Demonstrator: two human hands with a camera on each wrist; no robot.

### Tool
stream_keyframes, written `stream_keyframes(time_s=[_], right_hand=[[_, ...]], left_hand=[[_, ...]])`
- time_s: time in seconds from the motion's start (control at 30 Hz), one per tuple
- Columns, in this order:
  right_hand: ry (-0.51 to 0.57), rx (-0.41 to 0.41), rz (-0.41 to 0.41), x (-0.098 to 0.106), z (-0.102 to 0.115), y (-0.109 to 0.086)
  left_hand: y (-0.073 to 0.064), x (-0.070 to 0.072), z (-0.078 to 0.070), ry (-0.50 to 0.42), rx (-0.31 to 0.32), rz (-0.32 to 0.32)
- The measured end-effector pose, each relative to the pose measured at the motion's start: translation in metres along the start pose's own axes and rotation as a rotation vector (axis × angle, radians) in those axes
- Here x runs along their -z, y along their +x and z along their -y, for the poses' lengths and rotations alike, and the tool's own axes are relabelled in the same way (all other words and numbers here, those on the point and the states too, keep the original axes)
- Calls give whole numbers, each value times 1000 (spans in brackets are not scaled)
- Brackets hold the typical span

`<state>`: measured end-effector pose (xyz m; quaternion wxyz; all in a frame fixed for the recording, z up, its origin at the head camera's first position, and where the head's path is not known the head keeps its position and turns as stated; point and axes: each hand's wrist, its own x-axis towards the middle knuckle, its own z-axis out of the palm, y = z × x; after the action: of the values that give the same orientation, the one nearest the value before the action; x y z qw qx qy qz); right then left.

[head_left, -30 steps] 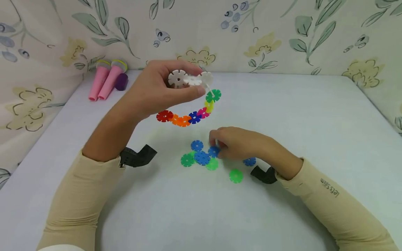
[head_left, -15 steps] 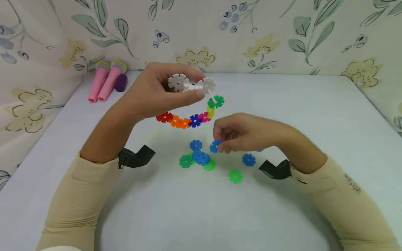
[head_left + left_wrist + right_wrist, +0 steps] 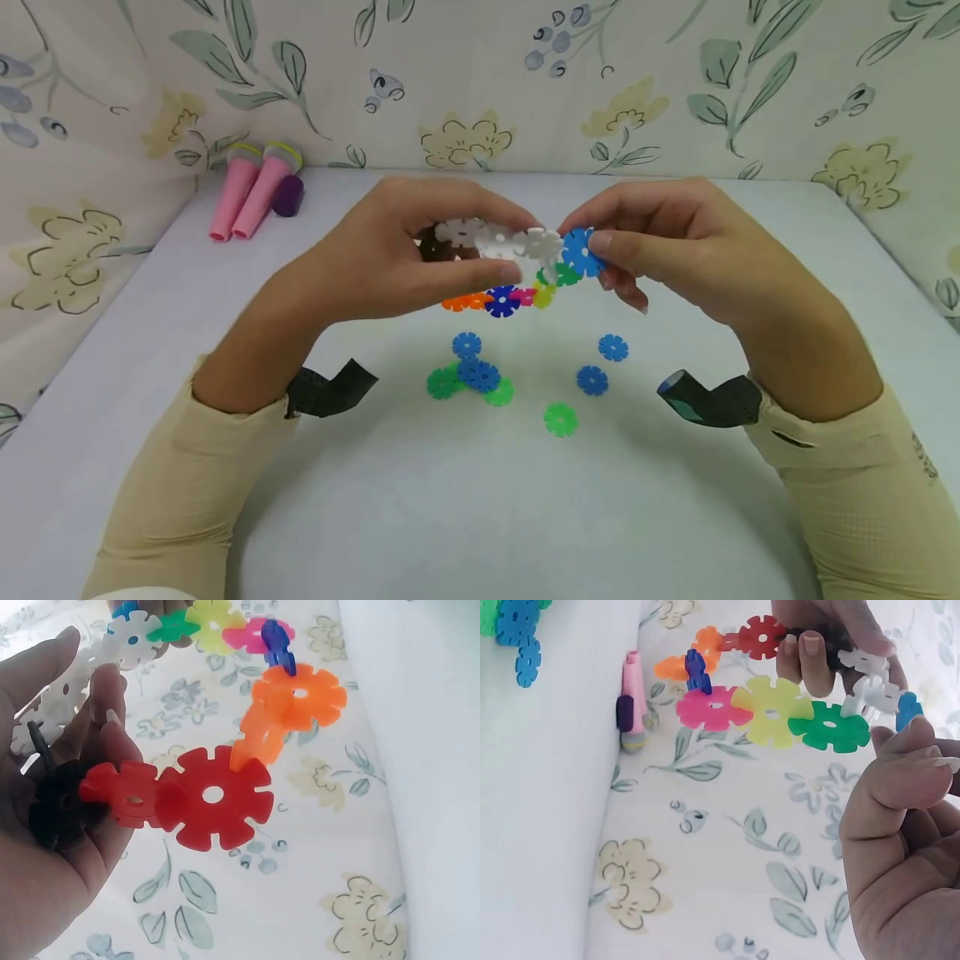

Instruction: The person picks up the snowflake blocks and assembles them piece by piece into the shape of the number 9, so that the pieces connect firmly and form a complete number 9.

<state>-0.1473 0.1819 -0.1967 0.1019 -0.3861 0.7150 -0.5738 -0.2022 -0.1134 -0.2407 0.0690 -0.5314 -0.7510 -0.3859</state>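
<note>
My left hand (image 3: pixel 382 258) holds a chain of slotted plastic discs by its white discs (image 3: pixel 498 242), thumb below and fingers above. In the left wrist view black discs (image 3: pixel 64 802) lie against the palm, followed by red discs (image 3: pixel 213 795), orange discs (image 3: pixel 304 697), a dark blue disc (image 3: pixel 278 646), pink, yellow and green discs, curving round to white. My right hand (image 3: pixel 690 242) pinches a light blue disc (image 3: pixel 577 252) between thumb and index finger, right beside the last white disc. Whether their slots are joined I cannot tell.
Loose blue discs (image 3: pixel 480 376) and green discs (image 3: pixel 444 383) lie clustered mid-table. Two more blue discs (image 3: pixel 592 381) and a light green disc (image 3: pixel 561 420) lie to the right. Pink toy microphones (image 3: pixel 258 200) and a purple piece (image 3: pixel 288 196) sit at the back left.
My right hand has picked a blue disc from the table cluster and raised it to the chain's white end. My left hand has shifted slightly right and down with the chain.
</note>
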Motion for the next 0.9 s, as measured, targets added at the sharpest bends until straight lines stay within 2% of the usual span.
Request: stream_keyframes(time_s=[0.1,0.17,0.23,0.3,0.4,0.47,0.53,0.7,0.8,0.9], right_hand=[[-8,1,16,0,-1,0],[-18,-4,12,0,0,-1],[-24,-1,-3,-1,0,-1],[-22,4,-20,-2,0,0],[-20,5,-37,-4,-2,1],[-16,-5,-51,-5,-5,3],[-18,-16,-64,-6,-7,5],[-11,-19,-91,-7,-11,7],[3,-12,-95,-6,-11,7],[-40,-22,-94,-7,-10,7]], left_hand=[[-5,-8,39,-15,-5,44],[-5,-10,47,-44,-3,62],[-4,-7,39,-66,-2,66],[-1,-2,20,-85,-15,59],[4,4,-19,-144,3,23],[7,4,-37,-181,14,-1],[9,4,-49,-221,56,-25],[9,1,-52,-244,125,-42],[9,-1,-51,-251,133,-42],[9,-2,-51,-263,147,-20]])
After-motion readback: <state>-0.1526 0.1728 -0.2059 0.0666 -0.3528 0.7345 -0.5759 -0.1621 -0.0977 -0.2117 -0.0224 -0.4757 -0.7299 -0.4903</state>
